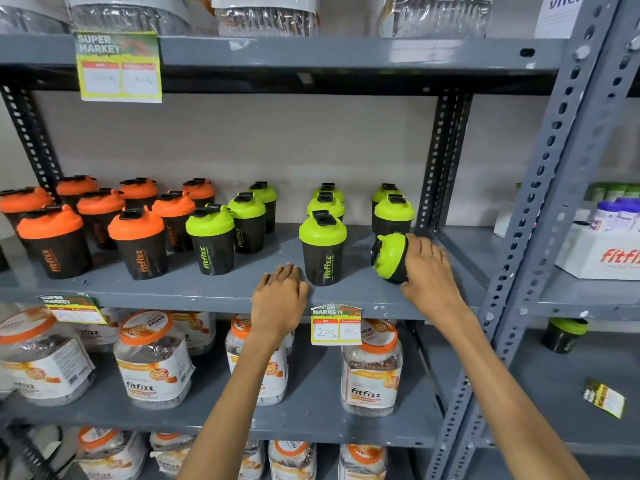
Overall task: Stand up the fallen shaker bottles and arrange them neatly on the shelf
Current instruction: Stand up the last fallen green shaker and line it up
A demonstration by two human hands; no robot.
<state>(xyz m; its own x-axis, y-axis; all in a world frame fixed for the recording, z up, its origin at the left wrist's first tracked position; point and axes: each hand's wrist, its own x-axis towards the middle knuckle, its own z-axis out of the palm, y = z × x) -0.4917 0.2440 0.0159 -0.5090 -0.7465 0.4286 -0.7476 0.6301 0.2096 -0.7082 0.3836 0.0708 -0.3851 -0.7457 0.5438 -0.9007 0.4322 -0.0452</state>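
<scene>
Right hand (pixel 427 271) grasps tipped green shaker (pixel 389 256), near shelf (pixel 207 289) front edge.

"fitfizz" on shaker bottles (pixel 322 249) — tag (pixel 336 325) "200", "100"

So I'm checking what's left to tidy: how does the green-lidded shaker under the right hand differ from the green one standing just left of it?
The held shaker lies tipped on its side, lid facing left; the front middle shaker stands upright. The right hand covers the held one's body, while nothing touches the standing one; the left hand rests on the shelf edge beside it. The standing one's fitfizz print shows; the held one's is hidden. Both have green lids and dark bodies.
</scene>
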